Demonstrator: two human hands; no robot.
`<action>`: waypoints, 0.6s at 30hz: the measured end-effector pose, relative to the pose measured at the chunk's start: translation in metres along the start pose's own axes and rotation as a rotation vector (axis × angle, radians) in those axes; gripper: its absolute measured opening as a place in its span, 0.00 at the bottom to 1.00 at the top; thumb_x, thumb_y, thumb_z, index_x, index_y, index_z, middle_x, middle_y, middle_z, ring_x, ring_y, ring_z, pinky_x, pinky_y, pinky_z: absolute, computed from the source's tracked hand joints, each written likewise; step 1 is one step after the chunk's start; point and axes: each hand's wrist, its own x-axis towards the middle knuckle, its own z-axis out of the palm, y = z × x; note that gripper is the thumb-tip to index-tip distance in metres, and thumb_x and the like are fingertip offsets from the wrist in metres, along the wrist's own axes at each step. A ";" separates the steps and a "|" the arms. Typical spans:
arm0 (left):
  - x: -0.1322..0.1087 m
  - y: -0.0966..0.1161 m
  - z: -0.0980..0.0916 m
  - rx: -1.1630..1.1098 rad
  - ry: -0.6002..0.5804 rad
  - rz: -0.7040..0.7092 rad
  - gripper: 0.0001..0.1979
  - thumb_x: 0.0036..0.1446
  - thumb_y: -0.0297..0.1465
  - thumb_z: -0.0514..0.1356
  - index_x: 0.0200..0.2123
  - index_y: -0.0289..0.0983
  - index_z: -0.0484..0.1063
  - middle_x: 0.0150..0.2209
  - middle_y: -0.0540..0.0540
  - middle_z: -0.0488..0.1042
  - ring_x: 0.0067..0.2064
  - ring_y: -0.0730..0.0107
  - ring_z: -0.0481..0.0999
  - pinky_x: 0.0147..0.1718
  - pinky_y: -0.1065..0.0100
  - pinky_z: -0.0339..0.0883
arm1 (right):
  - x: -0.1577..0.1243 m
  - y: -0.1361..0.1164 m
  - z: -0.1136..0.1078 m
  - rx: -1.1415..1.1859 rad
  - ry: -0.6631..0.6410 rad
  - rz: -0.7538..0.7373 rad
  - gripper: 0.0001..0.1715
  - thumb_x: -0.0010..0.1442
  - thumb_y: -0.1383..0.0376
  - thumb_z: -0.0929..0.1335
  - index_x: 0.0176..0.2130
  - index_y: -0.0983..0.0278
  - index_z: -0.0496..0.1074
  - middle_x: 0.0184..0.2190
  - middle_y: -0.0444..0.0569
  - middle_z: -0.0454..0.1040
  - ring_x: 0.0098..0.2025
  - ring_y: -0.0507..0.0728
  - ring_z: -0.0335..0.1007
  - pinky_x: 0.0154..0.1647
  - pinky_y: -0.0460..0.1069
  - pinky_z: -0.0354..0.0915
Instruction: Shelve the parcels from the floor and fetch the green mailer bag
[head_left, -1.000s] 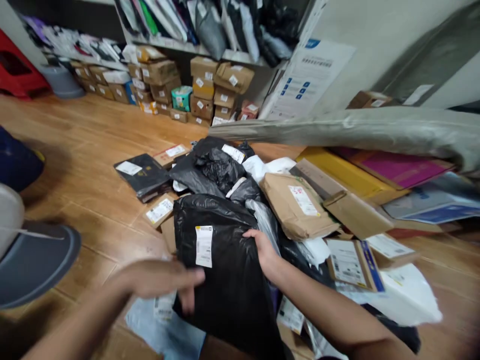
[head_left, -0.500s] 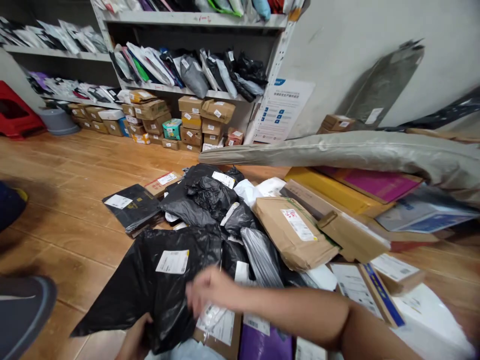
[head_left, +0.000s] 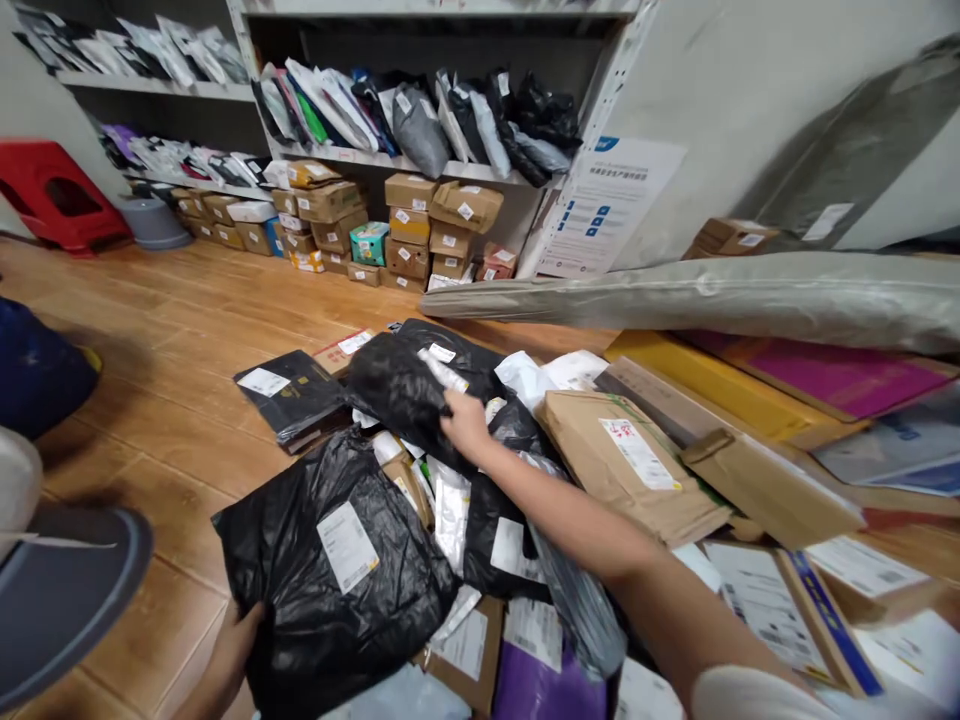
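A heap of parcels lies on the wooden floor (head_left: 187,330). My left hand (head_left: 236,632) grips the lower left edge of a big black plastic mailer (head_left: 337,570) with a white label. My right hand (head_left: 466,425) reaches forward across the heap, its fingers closed on a crumpled black bag (head_left: 409,385) with white labels. A brown paper parcel (head_left: 630,465) lies just right of that hand. A flat black package (head_left: 289,395) sits on the floor to the left.
Cardboard boxes (head_left: 409,225) are stacked along the shelf base, soft mailers fill the shelves (head_left: 420,120). A long grey roll (head_left: 712,295) lies on yellow and pink flat cartons at right. A red stool (head_left: 56,195) and a grey bucket stand far left.
The big black mailer has been swung to the left and set down. My right hand has left it and stretched forward onto the crumpled black bag. The view has tilted up.
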 end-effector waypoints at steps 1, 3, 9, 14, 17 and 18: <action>-0.004 0.004 -0.002 -0.014 -0.024 0.008 0.17 0.50 0.30 0.57 0.45 0.38 0.70 0.45 0.41 0.77 0.54 0.50 0.75 0.55 0.55 0.68 | -0.021 -0.004 0.009 0.070 -0.054 -0.181 0.20 0.56 0.70 0.63 0.47 0.65 0.76 0.42 0.56 0.77 0.47 0.62 0.71 0.50 0.52 0.66; -0.013 0.010 -0.008 -0.035 -0.101 -0.036 0.19 0.50 0.28 0.58 0.48 0.38 0.70 0.47 0.41 0.77 0.54 0.51 0.75 0.56 0.55 0.67 | -0.067 -0.008 0.032 0.215 -0.240 -0.516 0.18 0.60 0.69 0.62 0.44 0.62 0.78 0.38 0.54 0.78 0.44 0.60 0.71 0.50 0.54 0.66; -0.032 -0.007 -0.013 -0.127 -0.070 -0.063 0.42 0.51 0.28 0.66 0.66 0.43 0.51 0.50 0.40 0.76 0.50 0.53 0.78 0.53 0.55 0.70 | -0.146 -0.041 0.093 0.430 -0.371 -0.308 0.15 0.61 0.72 0.65 0.28 0.58 0.77 0.39 0.45 0.79 0.54 0.59 0.67 0.68 0.66 0.46; -0.039 -0.020 0.000 -0.170 -0.097 -0.007 0.25 0.63 0.42 0.54 0.60 0.39 0.63 0.52 0.40 0.75 0.59 0.55 0.71 0.61 0.56 0.60 | -0.106 -0.095 0.086 0.522 -0.243 -0.428 0.15 0.62 0.72 0.65 0.35 0.55 0.79 0.48 0.43 0.78 0.62 0.55 0.61 0.70 0.57 0.46; -0.033 -0.021 0.001 -0.038 -0.273 -0.067 0.17 0.57 0.40 0.61 0.45 0.35 0.76 0.50 0.40 0.77 0.61 0.53 0.69 0.63 0.58 0.57 | -0.072 -0.085 0.080 0.256 -0.249 -0.497 0.23 0.63 0.74 0.65 0.49 0.50 0.76 0.63 0.43 0.65 0.68 0.59 0.51 0.70 0.65 0.39; -0.029 -0.022 0.001 0.039 -0.280 -0.068 0.18 0.52 0.40 0.65 0.43 0.35 0.77 0.49 0.40 0.77 0.61 0.52 0.68 0.64 0.58 0.56 | -0.063 -0.074 0.079 0.141 -0.221 -0.419 0.24 0.64 0.74 0.64 0.52 0.51 0.74 0.66 0.47 0.61 0.69 0.61 0.49 0.69 0.67 0.41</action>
